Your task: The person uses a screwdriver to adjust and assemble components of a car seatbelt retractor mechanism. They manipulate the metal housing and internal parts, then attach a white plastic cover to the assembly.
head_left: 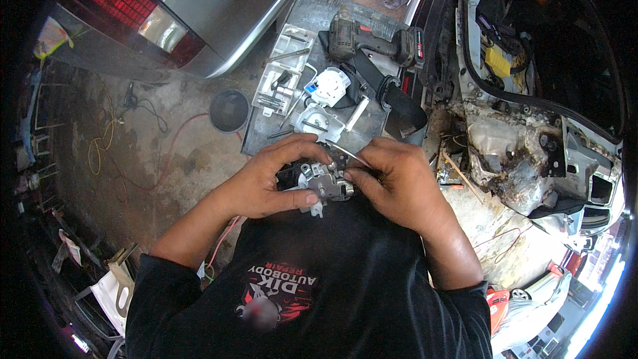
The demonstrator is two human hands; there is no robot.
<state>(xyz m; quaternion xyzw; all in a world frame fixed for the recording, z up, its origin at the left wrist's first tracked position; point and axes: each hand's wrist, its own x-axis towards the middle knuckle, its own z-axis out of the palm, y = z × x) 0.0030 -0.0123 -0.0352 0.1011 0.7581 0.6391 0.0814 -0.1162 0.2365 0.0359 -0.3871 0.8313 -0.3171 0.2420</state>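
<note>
A metal-and-white-plastic latch mechanism [326,186] is held close to my body. My left hand [287,179] grips it with thumb and fingers curled over its left side. My right hand [383,176] is closed at its right side, pinching a thin metal tool [345,152] that crosses above it. Beyond my hands on a grey work surface [267,134] are two open plastic cases [276,90] with small tools, a white plastic part [327,85], a white tray [319,121], a white cylindrical piece [357,114] and a black strap [412,119].
A cordless power tool [352,43] lies at the surface's back. A silver car rear [237,10] is upper left, a stripped vehicle body [505,153] at right. A dark bucket [228,112] and cables [106,136] sit on the stained floor. A white bag [116,292] is lower left.
</note>
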